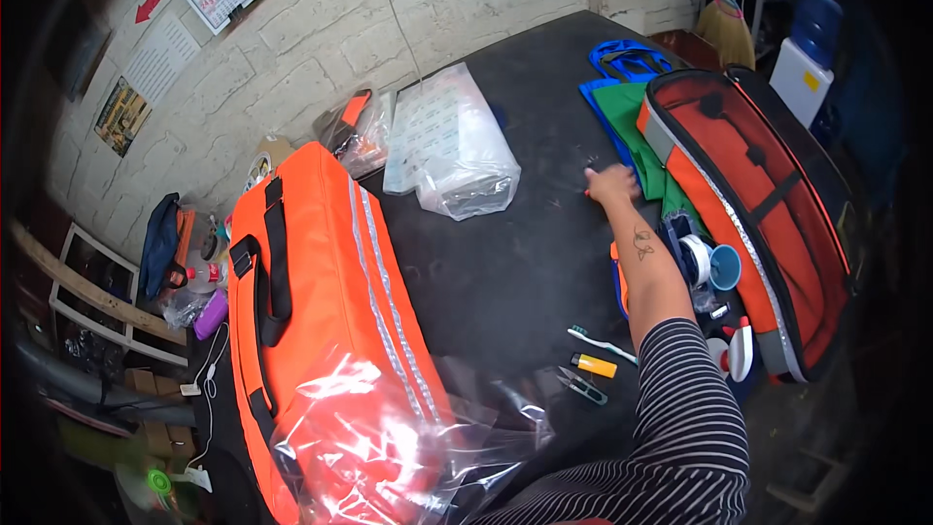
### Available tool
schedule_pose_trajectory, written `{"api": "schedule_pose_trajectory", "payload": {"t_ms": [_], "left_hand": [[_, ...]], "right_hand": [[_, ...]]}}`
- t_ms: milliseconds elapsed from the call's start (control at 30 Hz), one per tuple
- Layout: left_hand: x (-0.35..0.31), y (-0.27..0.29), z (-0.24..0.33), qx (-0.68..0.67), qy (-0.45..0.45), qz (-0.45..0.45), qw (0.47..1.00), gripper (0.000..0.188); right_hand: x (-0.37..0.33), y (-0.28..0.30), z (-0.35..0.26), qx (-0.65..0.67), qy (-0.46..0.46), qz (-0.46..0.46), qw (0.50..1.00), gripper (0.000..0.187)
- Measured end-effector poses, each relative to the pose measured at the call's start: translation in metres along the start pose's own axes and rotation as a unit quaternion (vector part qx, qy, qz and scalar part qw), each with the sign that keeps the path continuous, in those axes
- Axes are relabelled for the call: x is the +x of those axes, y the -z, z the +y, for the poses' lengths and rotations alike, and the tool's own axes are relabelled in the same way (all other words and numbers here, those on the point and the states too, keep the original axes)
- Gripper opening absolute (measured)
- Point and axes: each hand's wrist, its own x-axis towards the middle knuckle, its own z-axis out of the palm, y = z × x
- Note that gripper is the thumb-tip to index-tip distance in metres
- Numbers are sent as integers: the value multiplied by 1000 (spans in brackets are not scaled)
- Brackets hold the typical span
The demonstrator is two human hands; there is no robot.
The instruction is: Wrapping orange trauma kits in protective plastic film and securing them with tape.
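My right hand [611, 182] reaches out over the black table [525, 262], palm down, at the edge of a green cloth [634, 122]. Its fingers are curled and a speck of red shows at the fingertips; I cannot make out whether it grips anything. A striped sleeve covers my upper arm. My left hand is out of view. A large orange bag [321, 301] with black handles and reflective stripes lies to the left, its near end under clear plastic film [398, 447]. A second orange bag [753, 204] lies to the right of my hand.
A clear plastic bag of white sheets [452, 146] lies at the back. Blue fabric [627, 58] sits beyond the green cloth. By my forearm lie thread spools [695, 258], a toothbrush [598, 340], a yellow lighter [593, 365] and thread snips [581, 384]. A broom [724, 19] leans in the corner.
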Motion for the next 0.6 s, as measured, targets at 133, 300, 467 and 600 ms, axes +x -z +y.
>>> {"api": "schedule_pose_trajectory", "payload": {"t_ms": [133,300,467,600], "left_hand": [[-13,10,-2,-14,14,-60,998,39],[-23,26,7,-33,50,-137,989,43],[-38,31,17,-60,93,-195,975,50],[-30,21,15,-77,108,-109,985,39]], "right_hand": [[-29,-34,-24,-75,-151,19,985,94],[5,-50,-60,-80,-103,62,990,92],[48,-62,-63,-98,111,94,985,78],[33,-68,-61,-122,158,117,973,79]]}}
